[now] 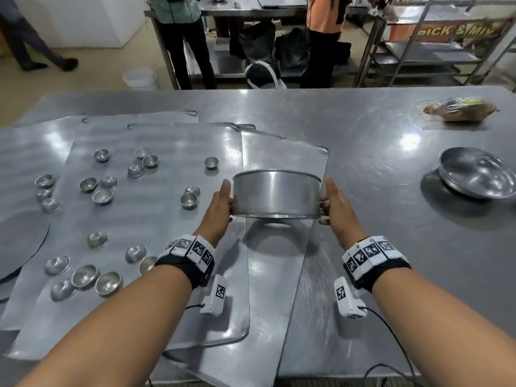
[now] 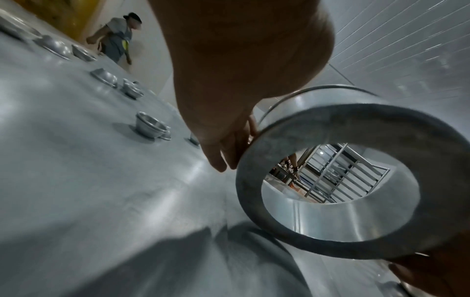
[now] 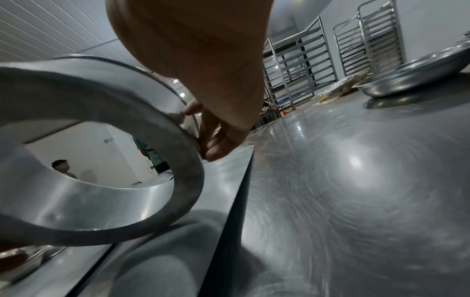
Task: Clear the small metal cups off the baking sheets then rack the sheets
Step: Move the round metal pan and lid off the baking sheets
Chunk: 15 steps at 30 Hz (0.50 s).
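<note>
I hold a round bottomless metal ring pan in the air just above the overlapping baking sheets. My left hand grips its left wall and my right hand grips its right wall, with fingertips curled under the lower rim. The left wrist view shows the ring's inward flange beside my left hand; the right wrist view shows the flange beside my right hand. Several small metal cups lie scattered over the sheets to the left, some upside down.
A large metal bowl and a wrapped food bag sit on the steel table at the right. A flat round disc lies at the left edge. People stand beyond the far edge. Tall tray racks stand behind.
</note>
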### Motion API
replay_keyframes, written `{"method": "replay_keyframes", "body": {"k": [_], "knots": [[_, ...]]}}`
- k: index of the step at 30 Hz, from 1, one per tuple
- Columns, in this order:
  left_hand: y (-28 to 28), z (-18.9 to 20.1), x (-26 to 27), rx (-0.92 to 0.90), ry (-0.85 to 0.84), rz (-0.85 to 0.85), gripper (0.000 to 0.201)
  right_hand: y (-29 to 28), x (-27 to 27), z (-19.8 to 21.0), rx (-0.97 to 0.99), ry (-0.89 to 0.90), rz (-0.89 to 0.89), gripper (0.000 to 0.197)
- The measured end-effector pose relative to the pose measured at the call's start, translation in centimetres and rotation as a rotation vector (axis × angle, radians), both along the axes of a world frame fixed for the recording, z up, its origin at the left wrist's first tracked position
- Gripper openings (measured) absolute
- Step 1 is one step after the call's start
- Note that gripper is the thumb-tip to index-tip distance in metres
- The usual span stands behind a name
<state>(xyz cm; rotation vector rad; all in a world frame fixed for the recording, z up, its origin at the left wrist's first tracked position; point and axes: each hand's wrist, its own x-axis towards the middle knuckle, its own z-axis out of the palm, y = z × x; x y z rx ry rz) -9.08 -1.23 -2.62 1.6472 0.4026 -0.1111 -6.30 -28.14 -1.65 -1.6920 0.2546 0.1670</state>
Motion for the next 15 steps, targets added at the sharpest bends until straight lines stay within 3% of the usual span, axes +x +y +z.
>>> {"method": "replay_keyframes", "body": {"k": [3,5,10,15], "knots": [[0.5,-1.2,-0.6,0.048,0.028,-0.023,0.094,-0.5,-0.7,-0.7,-0.004,0.046,0.038,0.078],[0.4,-1.4,-1.4,0.093,0.047,-0.054,0.088,-0.5,-1.4,-1.4,-0.040,0.046,0.066,0.063],[-0.1,-1.1,-3.5,0.184,-0.016,-0.111,0.026,-0.6,-3.3,-3.0,0.013,0.013,0.101,0.039],[0.8,-2.6,-3.8,0.368,-0.071,-0.235,0.032,-0.7,-4.3,-3.7,0.037,0.074,0.187,0.047]]}}
